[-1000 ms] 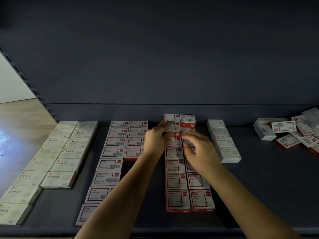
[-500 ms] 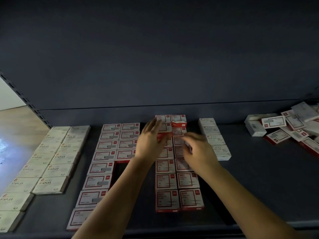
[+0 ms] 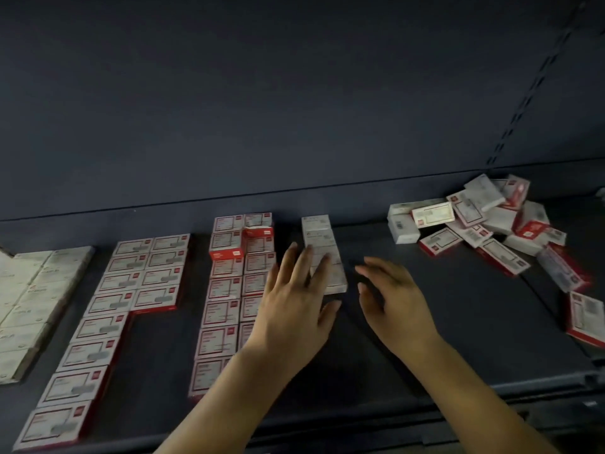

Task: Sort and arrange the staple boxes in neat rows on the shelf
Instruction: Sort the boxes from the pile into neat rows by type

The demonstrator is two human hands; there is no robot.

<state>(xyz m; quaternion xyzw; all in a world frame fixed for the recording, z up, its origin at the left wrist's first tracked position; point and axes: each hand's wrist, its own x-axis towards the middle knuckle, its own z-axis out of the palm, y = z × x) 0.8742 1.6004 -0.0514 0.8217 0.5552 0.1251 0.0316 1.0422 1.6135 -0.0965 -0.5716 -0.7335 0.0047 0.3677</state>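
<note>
Hovering with both hands empty and fingers spread: left hand (image 3: 291,309) lying over the red-and-white staple boxes (image 3: 226,290) in rows on the shelf (image 3: 458,322), right hand (image 3: 393,303) beside the white column (image 3: 322,253) (loose pile (image 3: 484,224) far right)

**Shelf count, by box type**

Red-and-white staple boxes, left block (image 3: 108,309): two columns, eight and four visible, twelve.
Red-and-white, middle block (image 3: 226,290): two columns, partly hidden by an arm; count uncertain.
White boxes, single row (image 3: 322,253): about four.
Cream boxes, far left (image 3: 29,303): cropped, uncountable.
Loose heap, right (image 3: 484,224): roughly fifteen, overlapping.
Hands: two.
</note>
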